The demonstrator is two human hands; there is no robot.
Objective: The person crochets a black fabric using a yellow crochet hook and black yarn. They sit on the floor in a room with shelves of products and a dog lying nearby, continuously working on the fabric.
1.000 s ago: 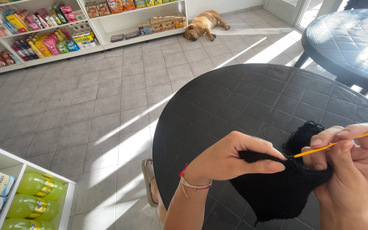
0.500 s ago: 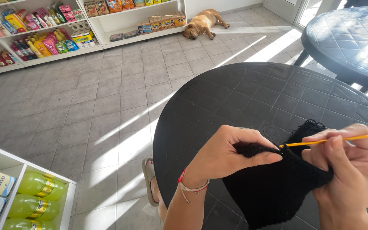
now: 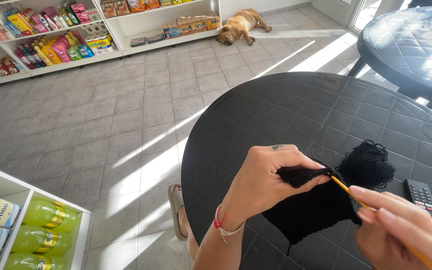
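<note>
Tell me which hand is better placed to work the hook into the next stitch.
Probably the right hand: it holds the orange crochet hook, its tip at the edge of the black crocheted piece. The left hand pinches that edge, steadying it.

A tan dog [image 3: 239, 25] lies by stocked shelves [image 3: 51, 40]; a remote [image 3: 422, 196] rests on the table [image 3: 286, 110].

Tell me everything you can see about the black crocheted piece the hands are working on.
The black crocheted piece is a soft, dark panel of yarn with a knobbly top edge. It hangs from the left hand, which pinches that edge, and drapes onto the round black table. A thin orange crochet hook, held in the right hand, meets its upper right corner. A short yarn tail dangles below. A loose black yarn ball lies just beyond it.
</note>
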